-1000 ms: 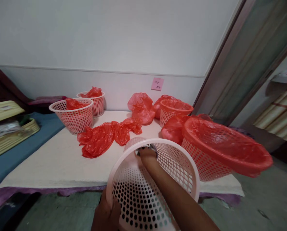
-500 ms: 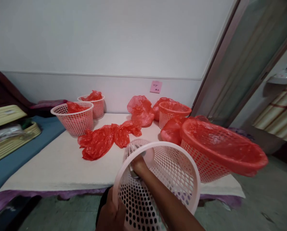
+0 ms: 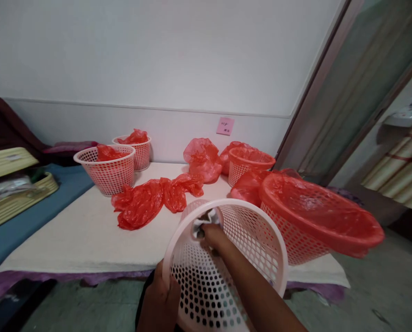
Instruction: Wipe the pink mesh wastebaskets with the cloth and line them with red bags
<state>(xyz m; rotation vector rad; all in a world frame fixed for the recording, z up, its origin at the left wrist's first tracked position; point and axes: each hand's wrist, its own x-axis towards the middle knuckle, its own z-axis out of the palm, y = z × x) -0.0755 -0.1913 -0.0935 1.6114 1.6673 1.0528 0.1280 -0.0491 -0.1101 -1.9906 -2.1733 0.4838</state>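
Note:
A pale pink perforated plastic basket (image 3: 278, 235) lies tilted with its mouth toward me at the table's front edge. My left hand (image 3: 161, 295) grips its rim on the left, thumb inside. Deep in the basket, my right hand (image 3: 211, 234) is closed on a white cloth (image 3: 206, 219) pressed against the inner wall near the bottom. Just behind lies a crumpled red plastic bag (image 3: 140, 205). To the right of my basket stands another basket lined with a red bag (image 3: 316, 207), the bag folded over its rim.
Two pink baskets (image 3: 105, 173) with red bags inside stand at the back left. Another lined basket (image 3: 249, 159) and a puffed red bag (image 3: 203, 161) are near the wall. A pink note (image 3: 225, 126) sticks to the wall. An open yellow case (image 3: 19, 198) lies at left.
My right hand has moved a little right inside the basket, and the white cloth in it now shows more. My left hand keeps its hold on the rim.

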